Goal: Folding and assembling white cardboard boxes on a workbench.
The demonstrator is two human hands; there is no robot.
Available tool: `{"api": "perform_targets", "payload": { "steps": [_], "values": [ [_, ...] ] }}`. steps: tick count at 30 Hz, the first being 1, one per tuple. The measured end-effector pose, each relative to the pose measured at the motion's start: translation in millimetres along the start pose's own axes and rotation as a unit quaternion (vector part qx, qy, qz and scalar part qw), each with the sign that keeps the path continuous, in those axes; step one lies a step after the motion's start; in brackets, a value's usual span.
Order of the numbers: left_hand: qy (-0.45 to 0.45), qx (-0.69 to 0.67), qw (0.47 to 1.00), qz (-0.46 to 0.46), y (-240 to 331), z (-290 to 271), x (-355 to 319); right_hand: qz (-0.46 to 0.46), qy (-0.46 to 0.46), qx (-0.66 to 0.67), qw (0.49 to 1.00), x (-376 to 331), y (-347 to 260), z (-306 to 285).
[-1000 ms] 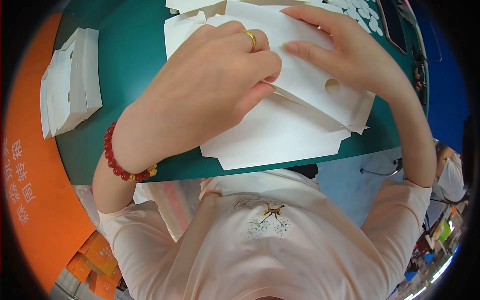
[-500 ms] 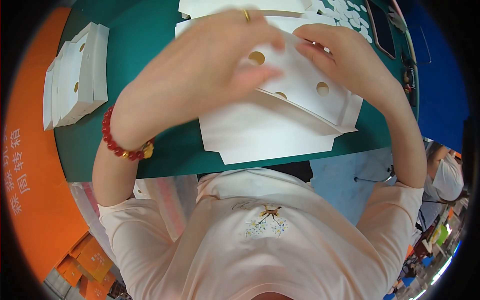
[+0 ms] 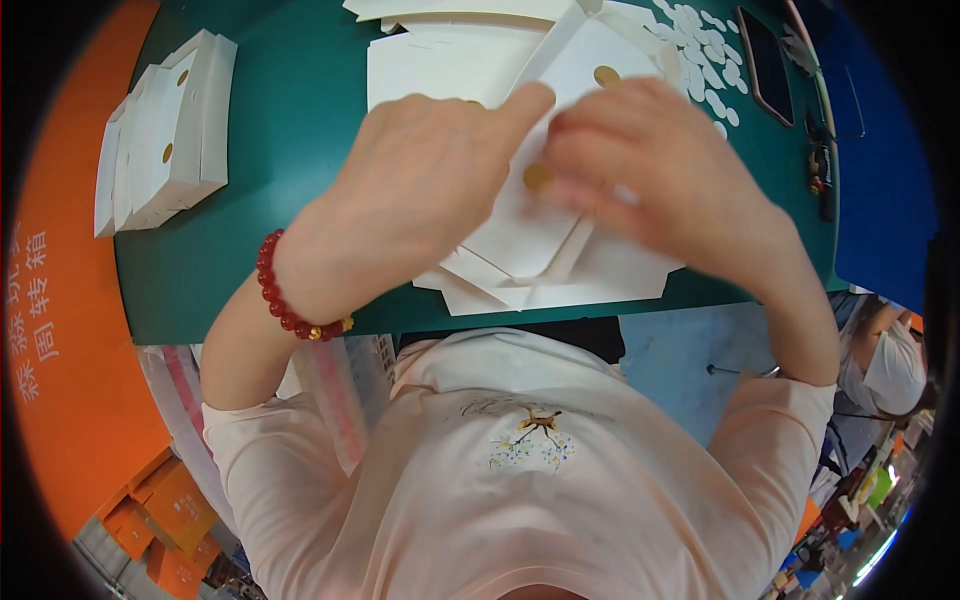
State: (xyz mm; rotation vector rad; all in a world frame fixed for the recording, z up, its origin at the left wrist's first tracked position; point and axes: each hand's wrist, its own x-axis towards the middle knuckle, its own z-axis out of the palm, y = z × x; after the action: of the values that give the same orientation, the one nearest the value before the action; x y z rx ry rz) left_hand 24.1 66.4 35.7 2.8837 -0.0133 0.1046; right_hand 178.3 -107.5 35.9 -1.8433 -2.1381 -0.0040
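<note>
A white cardboard tray (image 3: 512, 232) with raised edges and round holes lies turned at an angle before me. Along its left side rests my left hand (image 3: 425, 180), one finger stretched over the rim and the others curled out of sight; it appears to grip that side. Over the tray's right half is my right hand (image 3: 655, 165), its fingers bent and smeared by motion near a hole. Something small and white shows by those fingers, too blurred to name. Under the tray lies a flat white cardboard sheet (image 3: 635, 272), partly covered.
Folded white trays (image 3: 205, 115) stand together at the left on the green table (image 3: 290, 110). Small white oval pieces (image 3: 712, 50) are scattered at the back right, beside a phone (image 3: 766, 62). More white cardboard (image 3: 460, 10) lies at the far edge. A person (image 3: 885, 360) is at the right.
The tray has turned, and its near end now points toward me. My left hand came down onto its left side. My right hand left the upper right edge and moved over the tray.
</note>
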Motion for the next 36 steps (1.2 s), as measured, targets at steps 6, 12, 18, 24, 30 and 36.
{"api": "perform_targets", "payload": {
  "steps": [6, 12, 18, 24, 30, 36],
  "values": [
    [0.001, -0.159, 0.986, -0.040, -6, 11, -11, 0.025, -0.018, 0.027, 0.999, -19, -42, 7],
    [-0.062, -0.186, 0.980, 0.021, -13, -14, -19, 0.036, -0.028, 0.102, 0.994, -24, -63, 21],
    [-0.279, -0.158, 0.942, 0.101, -26, -42, -27, 0.087, -0.014, 0.109, 0.990, -23, -76, 29],
    [-0.187, -0.067, 0.975, 0.100, -9, -22, -40, 0.106, -0.023, 0.115, 0.987, -22, -77, 29],
    [-0.067, -0.043, 0.988, 0.132, -17, -14, -50, 0.117, -0.003, 0.082, 0.990, -21, -84, 32],
    [-0.003, -0.113, 0.987, 0.117, -29, 5, -58, 0.099, 0.017, 0.075, 0.992, -25, -86, 31]
  ]
}}
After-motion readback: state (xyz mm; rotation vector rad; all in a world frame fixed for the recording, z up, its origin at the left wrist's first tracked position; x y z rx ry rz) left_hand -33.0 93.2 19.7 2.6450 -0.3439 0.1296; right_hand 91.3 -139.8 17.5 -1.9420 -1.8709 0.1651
